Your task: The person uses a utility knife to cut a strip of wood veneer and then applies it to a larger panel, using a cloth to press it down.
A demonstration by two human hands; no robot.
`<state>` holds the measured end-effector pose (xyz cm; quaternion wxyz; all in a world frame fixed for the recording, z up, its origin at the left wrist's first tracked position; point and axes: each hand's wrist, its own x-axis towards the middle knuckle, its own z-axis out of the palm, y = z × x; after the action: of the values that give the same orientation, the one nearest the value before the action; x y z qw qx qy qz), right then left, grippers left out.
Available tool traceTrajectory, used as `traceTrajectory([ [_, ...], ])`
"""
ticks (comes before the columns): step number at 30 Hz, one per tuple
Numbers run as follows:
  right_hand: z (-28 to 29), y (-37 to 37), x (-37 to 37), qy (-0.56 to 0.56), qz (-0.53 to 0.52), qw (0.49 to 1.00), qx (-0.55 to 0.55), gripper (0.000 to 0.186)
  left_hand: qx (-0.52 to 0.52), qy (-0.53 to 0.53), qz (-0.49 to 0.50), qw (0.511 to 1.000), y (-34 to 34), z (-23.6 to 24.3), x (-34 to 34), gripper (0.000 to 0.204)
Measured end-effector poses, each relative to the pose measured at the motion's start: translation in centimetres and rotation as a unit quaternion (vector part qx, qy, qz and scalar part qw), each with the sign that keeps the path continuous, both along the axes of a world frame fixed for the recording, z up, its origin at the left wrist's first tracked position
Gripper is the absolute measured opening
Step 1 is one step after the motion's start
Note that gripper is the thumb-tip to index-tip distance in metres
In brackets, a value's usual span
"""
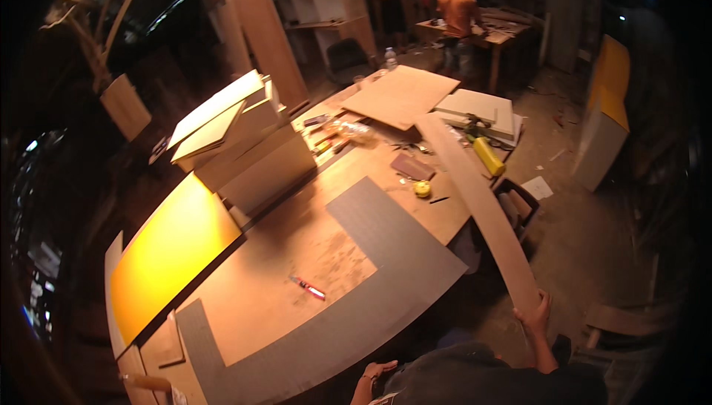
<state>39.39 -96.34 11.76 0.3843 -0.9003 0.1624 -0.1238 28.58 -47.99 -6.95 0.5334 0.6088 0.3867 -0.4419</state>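
Observation:
My right hand [535, 314] grips the near end of a long, narrow wooden board [482, 201]. The board slants away from me, its far end by a wide plywood panel [400, 97] on the worktable. My left hand [380, 368] is low in front of my body, fingers stretched out and holding nothing. Nearest to it is the curved near edge of a grey, U-shaped sheet [348, 331] lying on the table. Inside that shape rests a red utility knife [308, 288] on bare wood. A yellow tape measure [421, 188] and a brown flat piece [411, 168] lie farther back.
Stacked pale box-like panels [259, 168] stand at the table's left, beside a glossy yellow panel [178, 249]. A yellow object [488, 156] lies near the right edge. Across the room, a person in an orange shirt [458, 15] stands at another table. A yellow-and-white cabinet [604, 116] stands right.

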Motion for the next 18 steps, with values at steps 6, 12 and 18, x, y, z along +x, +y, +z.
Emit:
traceTrajectory([
  [6,0.2,-0.8,8.1,-0.018,-0.06,0.998,-0.003,0.097,0.198,-0.072,0.194,0.958,-2.3,-2.4,0.5,0.064],
  [12,-1.2,-2.8,27.0,-0.114,-0.021,0.993,0.037,0.098,0.111,-0.145,0.37,0.911,-7.6,-2.3,7.9,0.062],
  [18,-0.7,-1.8,46.4,-0.091,-0.017,0.994,0.051,0.095,0.103,-0.148,0.399,0.899,-13.7,-0.4,13.4,0.061],
])
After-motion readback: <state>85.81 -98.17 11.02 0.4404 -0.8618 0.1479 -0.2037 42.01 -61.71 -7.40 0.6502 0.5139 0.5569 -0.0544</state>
